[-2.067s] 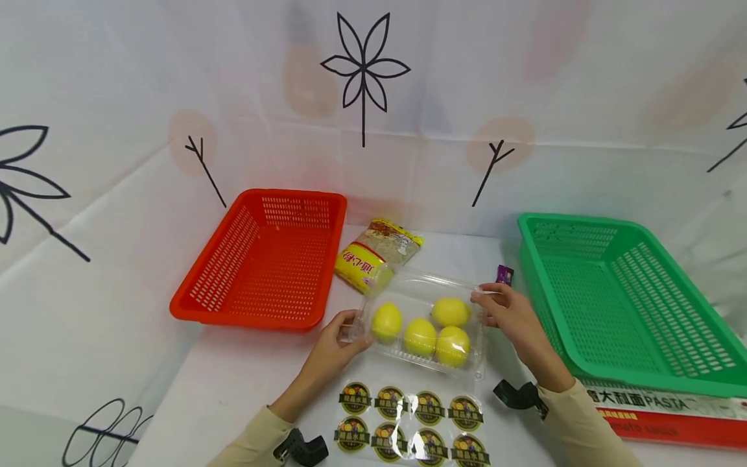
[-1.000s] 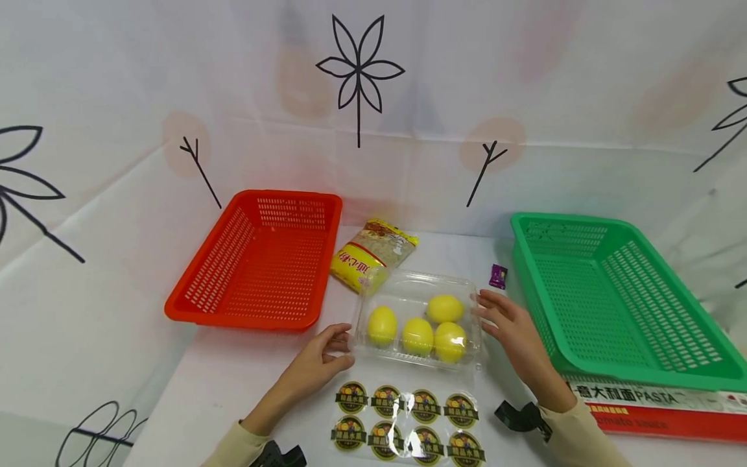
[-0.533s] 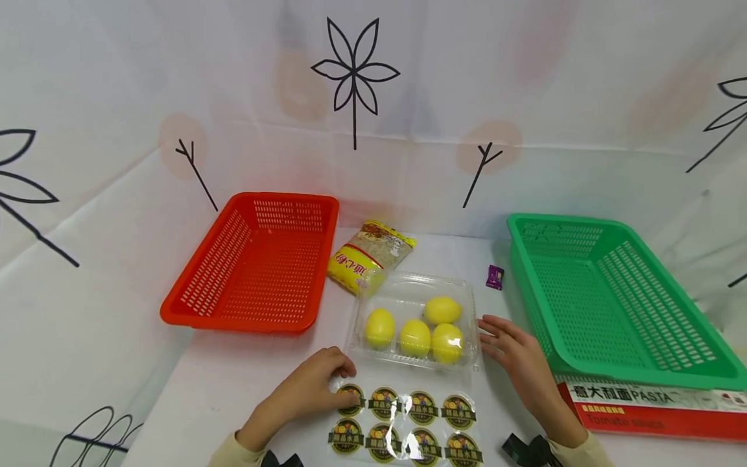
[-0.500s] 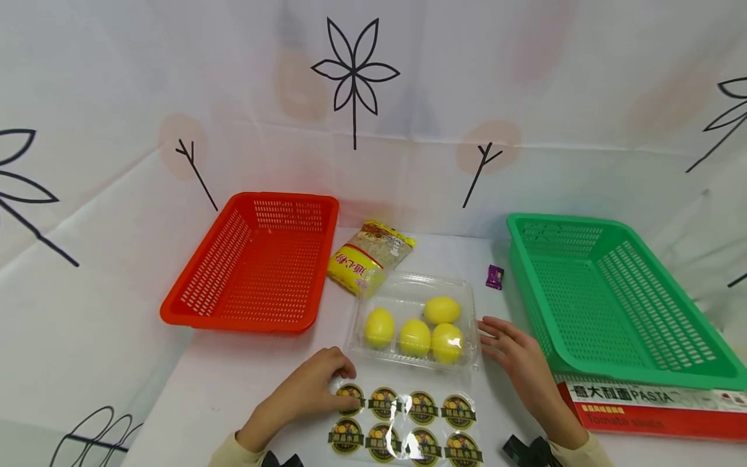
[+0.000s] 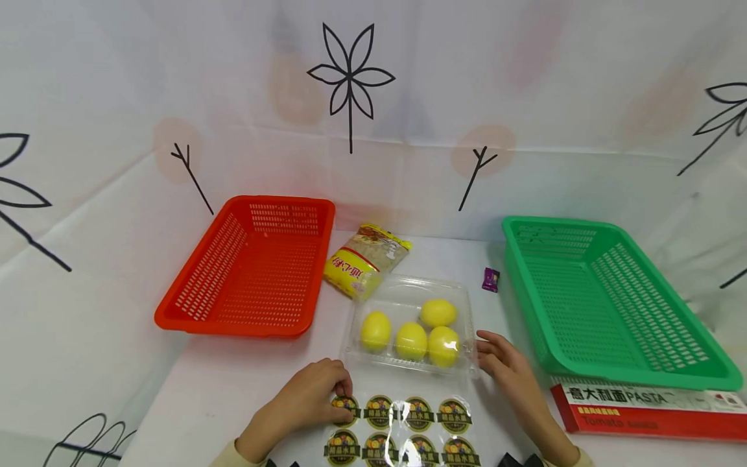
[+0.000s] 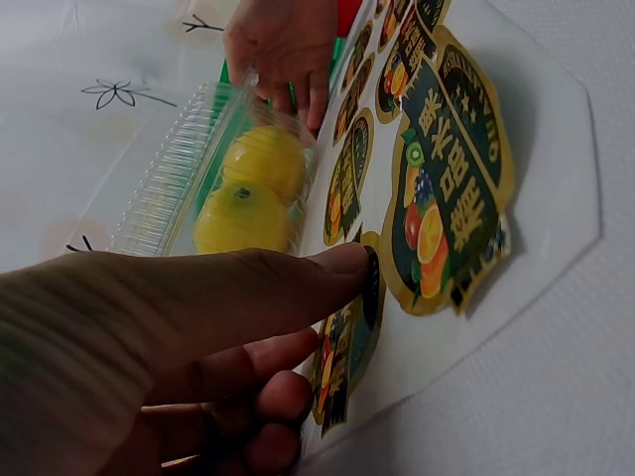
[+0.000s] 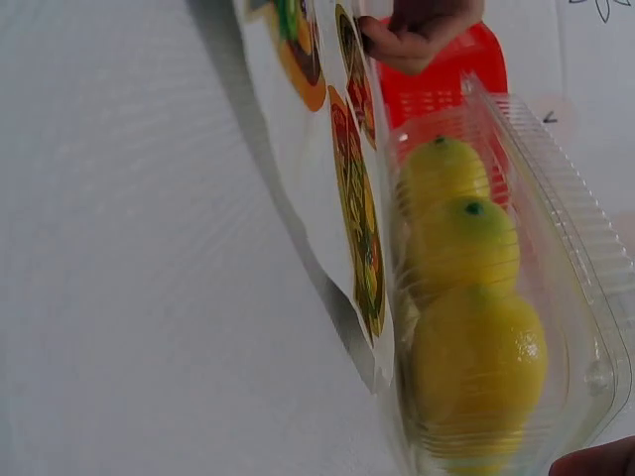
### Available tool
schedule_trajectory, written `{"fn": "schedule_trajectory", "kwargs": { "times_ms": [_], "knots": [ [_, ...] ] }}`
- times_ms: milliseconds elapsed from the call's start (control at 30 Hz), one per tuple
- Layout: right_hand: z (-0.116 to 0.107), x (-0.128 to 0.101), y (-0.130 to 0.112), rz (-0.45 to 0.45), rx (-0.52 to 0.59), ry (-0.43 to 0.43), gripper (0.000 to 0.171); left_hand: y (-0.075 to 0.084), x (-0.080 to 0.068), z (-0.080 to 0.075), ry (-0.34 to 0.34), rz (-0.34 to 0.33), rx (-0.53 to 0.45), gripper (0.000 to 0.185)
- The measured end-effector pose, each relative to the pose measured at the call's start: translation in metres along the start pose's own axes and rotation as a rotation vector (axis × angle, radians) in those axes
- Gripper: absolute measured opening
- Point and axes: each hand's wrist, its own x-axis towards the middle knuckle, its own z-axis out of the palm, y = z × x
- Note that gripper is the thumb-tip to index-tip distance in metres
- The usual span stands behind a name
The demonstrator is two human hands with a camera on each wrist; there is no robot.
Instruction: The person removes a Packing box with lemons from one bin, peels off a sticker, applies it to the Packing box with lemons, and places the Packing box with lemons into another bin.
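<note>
In the head view my left hand (image 5: 309,392) is at the upper left of a clear sheet of round fruit stickers (image 6: 546,169). Its thumb touches the corner sticker (image 6: 337,362), and the other fingers bend loosely at that sticker's edge. The sticker still lies on the sheet in the left wrist view. Behind the sheet sits a lidded clear plastic clamshell box (image 5: 403,297) with several yellow lemons (image 5: 376,331) inside. My right hand (image 5: 513,370) rests beside the box's right edge, fingers relaxed and holding nothing. Only a fingertip (image 6: 317,94) of it shows clearly from the left wrist.
A red basket (image 5: 265,279) stands at the back left and a green basket (image 5: 589,311) at the right. A noodle bag (image 5: 367,259) lies behind the box. A small purple packet (image 5: 491,279) and a pasta box (image 5: 653,415) lie at the right.
Both hands have let go of the clamshell box, which now stands on the table. The left hand has moved down to the sticker sheet; the right hand has dropped lower beside the box.
</note>
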Motion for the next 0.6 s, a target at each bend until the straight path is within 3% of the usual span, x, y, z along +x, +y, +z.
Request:
{"fn": "schedule_trajectory", "kwargs": {
  "times_ms": [233,367,600],
  "knots": [
    [0.0013,0.0012,0.0031,0.043,-0.100,0.026,0.044,0.0008,-0.0004,0.0016,0.004,-0.060,0.021,0.039],
    [0.0029,0.0000,0.0065,0.055,-0.103,0.027,0.043,0.0006,-0.0025,0.0034,-0.001,-0.074,-0.007,0.042],
    [0.0028,0.0032,0.0058,0.049,-0.091,0.035,0.042,-0.0026,0.0016,0.0008,0.012,-0.028,-0.045,0.039]
  ]
}}
